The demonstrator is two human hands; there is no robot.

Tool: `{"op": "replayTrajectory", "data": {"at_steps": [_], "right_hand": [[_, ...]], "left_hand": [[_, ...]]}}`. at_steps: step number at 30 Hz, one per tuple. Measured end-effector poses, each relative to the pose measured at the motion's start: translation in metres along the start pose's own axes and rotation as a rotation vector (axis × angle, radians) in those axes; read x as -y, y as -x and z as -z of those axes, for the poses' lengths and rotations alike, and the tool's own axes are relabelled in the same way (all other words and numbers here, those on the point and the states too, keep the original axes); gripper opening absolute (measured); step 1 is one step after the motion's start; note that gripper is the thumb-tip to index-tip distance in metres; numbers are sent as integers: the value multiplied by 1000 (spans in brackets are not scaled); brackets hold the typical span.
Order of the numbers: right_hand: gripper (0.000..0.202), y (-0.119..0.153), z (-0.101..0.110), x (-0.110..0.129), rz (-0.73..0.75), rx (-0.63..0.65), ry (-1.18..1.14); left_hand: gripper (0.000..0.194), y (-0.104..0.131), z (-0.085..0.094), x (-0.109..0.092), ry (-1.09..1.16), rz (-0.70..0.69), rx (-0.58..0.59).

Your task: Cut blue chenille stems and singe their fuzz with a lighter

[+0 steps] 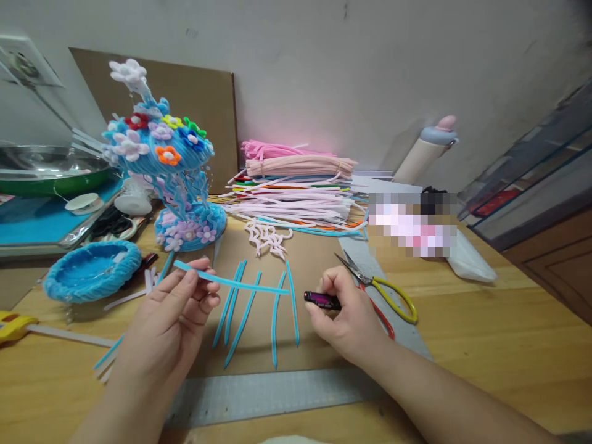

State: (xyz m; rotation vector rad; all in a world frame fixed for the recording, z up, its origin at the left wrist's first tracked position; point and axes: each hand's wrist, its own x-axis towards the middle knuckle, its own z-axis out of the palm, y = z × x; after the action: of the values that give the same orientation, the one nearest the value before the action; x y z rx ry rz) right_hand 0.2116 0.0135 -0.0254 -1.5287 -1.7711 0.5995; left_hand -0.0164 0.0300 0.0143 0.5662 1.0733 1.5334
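Observation:
Between thumb and fingers, my left hand (185, 296) pinches one end of a blue pipe cleaner (245, 285), which stretches out to the right. My right hand (346, 311) is wrapped round a dark purple lighter (321, 300), its end pointing at the pipe cleaner's free tip, a small gap apart. No flame shows. Below the held piece, several cut blue pipe cleaners (243, 327) lie on a brown cardboard sheet (203, 364). Pale pink bent pipe-cleaner pieces (268, 237) rest behind them. Scissors (393, 298) with red and yellow handles lie open beside my right hand.
A blue jellyfish-like ornament with flowers (161, 148) stands at back left. In front of it sits a blue fuzzy bowl shape (92, 268). Bundled pipe cleaners (296, 185) are stacked by the wall. A bottle (425, 151) leans at back right; a yellow tool (16, 327) lies left.

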Motion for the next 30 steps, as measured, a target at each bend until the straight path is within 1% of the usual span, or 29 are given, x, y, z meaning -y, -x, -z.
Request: {"op": "replayTrajectory", "data": {"at_steps": [4,16,21,27,30], "right_hand": [[27,-1,0,0,-5,2,16],[27,-1,0,-1,18,12,26],[27,-1,0,-1,-3,-2,11],[27,-2,-1,-1,-23,21,-1],[28,-3,-1,-1,-24,8,8]], "left_hand": [[12,1,0,0,-2,-20,6],[13,0,0,-2,-4,-22,-26],[14,0,0,-1,-7,-21,-29],[14,-1,0,-2,-7,-30,-25],[14,-1,0,-2,-7,-36,-29]]}}
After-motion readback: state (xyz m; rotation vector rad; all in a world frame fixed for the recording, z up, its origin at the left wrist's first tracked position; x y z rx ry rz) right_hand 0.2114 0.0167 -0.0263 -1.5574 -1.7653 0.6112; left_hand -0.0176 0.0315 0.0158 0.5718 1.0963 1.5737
